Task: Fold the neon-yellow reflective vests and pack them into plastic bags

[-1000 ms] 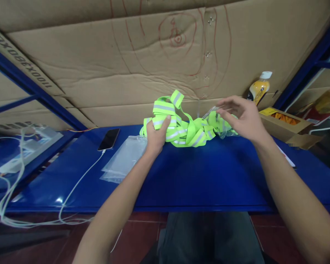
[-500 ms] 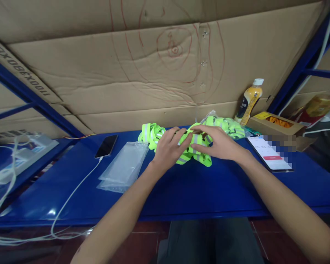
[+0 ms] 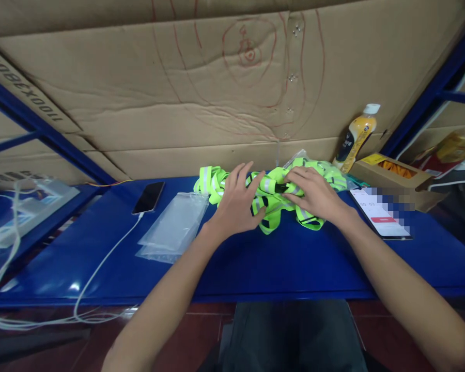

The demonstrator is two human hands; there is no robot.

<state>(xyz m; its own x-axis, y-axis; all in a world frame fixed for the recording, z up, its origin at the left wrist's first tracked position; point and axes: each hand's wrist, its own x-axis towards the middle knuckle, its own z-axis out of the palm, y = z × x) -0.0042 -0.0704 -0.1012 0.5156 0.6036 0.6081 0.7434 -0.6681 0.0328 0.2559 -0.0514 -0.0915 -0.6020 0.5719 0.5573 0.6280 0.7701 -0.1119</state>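
A tangle of neon-yellow reflective straps point(image 3: 213, 185) with grey stripes lies at the back middle of the blue table point(image 3: 256, 258). My left hand point(image 3: 238, 201) rests on its left part with fingers spread and the thumb under a strap. My right hand point(image 3: 313, 196) lies on its right part, fingers curled down into the straps. A second bundle of the same straps in a clear bag point(image 3: 329, 173) sits just behind my right hand.
Clear plastic bags point(image 3: 174, 227) lie left of the straps. A dark phone point(image 3: 149, 197) with a white cable is further left. A lit phone point(image 3: 380, 219), a yellow drink bottle point(image 3: 354, 137) and an open cardboard box point(image 3: 395, 178) are on the right. Cardboard lines the back.
My hands came down from lifting the straps onto the table, and have spread the bundle wider over it; the view shifted slightly.
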